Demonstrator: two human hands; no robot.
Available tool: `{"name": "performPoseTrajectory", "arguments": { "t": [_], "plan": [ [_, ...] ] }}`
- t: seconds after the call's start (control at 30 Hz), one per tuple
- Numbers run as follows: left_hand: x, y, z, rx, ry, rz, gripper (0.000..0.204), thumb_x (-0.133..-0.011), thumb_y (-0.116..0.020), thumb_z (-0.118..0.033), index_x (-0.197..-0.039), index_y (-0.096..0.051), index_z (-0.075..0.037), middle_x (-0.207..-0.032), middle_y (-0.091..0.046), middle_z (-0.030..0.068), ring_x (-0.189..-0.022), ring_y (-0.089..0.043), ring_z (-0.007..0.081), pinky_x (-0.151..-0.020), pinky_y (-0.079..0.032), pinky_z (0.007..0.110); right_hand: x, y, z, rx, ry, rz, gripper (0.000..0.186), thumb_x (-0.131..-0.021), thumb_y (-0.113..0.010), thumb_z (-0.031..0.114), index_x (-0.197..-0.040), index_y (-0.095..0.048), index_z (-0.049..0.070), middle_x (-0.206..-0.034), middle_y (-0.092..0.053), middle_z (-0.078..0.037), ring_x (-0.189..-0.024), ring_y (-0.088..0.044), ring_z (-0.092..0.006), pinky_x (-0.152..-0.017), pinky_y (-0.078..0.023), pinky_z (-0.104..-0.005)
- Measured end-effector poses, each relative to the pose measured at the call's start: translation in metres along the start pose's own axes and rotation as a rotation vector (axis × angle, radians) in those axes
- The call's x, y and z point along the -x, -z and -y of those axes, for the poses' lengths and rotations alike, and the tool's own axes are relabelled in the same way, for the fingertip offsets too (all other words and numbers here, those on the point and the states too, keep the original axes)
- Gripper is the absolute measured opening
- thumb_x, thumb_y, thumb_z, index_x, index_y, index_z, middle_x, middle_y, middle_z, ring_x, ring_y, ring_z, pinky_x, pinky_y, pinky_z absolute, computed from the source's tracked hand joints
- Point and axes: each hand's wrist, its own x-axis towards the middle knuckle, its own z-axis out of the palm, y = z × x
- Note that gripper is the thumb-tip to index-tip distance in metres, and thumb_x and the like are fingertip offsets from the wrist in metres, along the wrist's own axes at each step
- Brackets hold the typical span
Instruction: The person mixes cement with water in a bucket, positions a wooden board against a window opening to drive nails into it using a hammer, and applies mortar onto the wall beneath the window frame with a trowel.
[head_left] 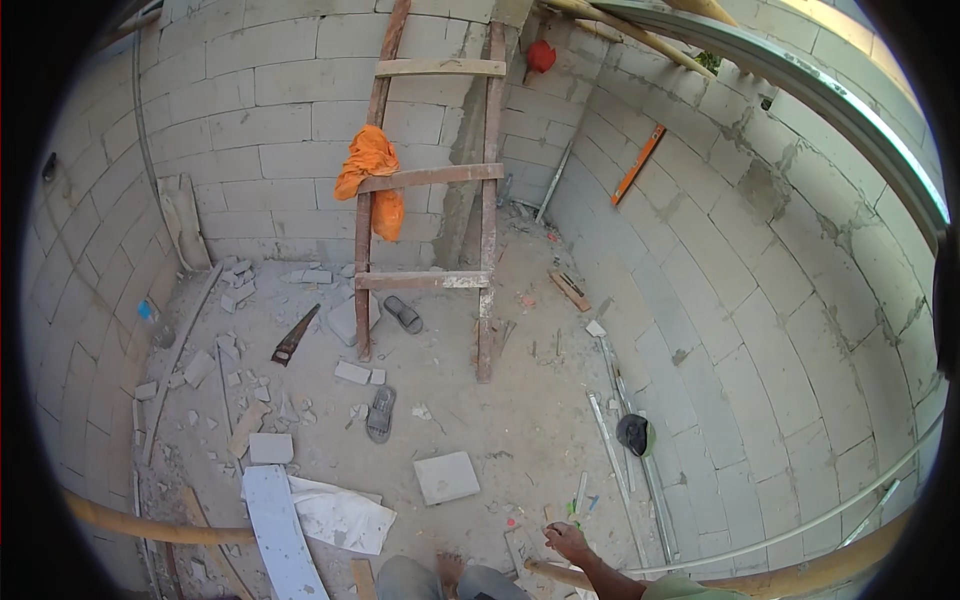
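My right hand (568, 541) comes in from the lower right, just above a round wooden pole (800, 582). Its fingers are curled together; whatever they may hold is too small to make out. Below it on the floor lie small green and blue bits (575, 507) and a narrow pale strip (581, 492). My left hand is out of view. My grey-trousered knees (405, 580) and a bare foot (450, 570) show at the lower edge. A pale grey block (446, 478) lies on the floor ahead of them.
A wooden ladder (430, 281) with an orange cloth (368, 165) leans at the far wall. Sandals (380, 414), a handsaw (296, 335) and broken blocks (198, 368) litter the floor. Metal profiles (655, 500) and a dark cap (633, 434) lie right; an orange level (638, 165) leans there.
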Motion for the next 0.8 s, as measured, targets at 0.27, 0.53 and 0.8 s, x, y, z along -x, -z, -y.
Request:
{"name": "performPoseTrajectory", "arguments": {
  "t": [0.27, 0.53, 0.8],
  "plan": [
    [-0.253, 0.043, -0.146, 0.128, 0.004, -0.184, 0.031, -0.085, -0.066, -0.031, -0.108, -0.065, -0.009, -0.098, -0.065, 0.0132, -0.086, -0.061, 0.0275, -0.079, -0.049, 0.040, -0.087, -0.005, 0.005, 0.564, 0.671, -0.066, 0.019, -0.080, -0.065, 0.015, -0.098, -0.062, 0.008, -0.088, -0.061, -0.012, -0.084, -0.060, -0.0300, -0.068, -0.049, -0.0432],
    [-0.447, 0.122, -0.277, 0.108, -0.144, -0.247, 0.032, -0.086, -0.065, -0.031, -0.107, -0.065, -0.008, -0.099, -0.065, 0.0149, -0.088, -0.061, 0.0306, -0.080, -0.049, 0.041, -0.230, 0.021, 0.217, 0.276, 0.504, -0.197, 0.031, -0.082, -0.062, 0.033, -0.095, -0.065, 0.005, -0.081, -0.065, -0.012, -0.077, -0.064, -0.0272, -0.067, -0.050, -0.0392],
    [-0.552, 0.191, -0.333, 0.051, -0.298, -0.263, 0.032, -0.087, -0.063, -0.032, -0.107, -0.064, -0.006, -0.099, -0.066, 0.0165, -0.089, -0.062, 0.0336, -0.080, -0.050, 0.042, -0.268, 0.205, 0.526, -0.201, 0.671, -0.545, 0.038, -0.088, -0.061, 0.023, -0.114, -0.056, -0.004, -0.101, -0.064, -0.019, -0.093, -0.065, -0.0280, -0.079, -0.051, -0.0356]
  ]
}}
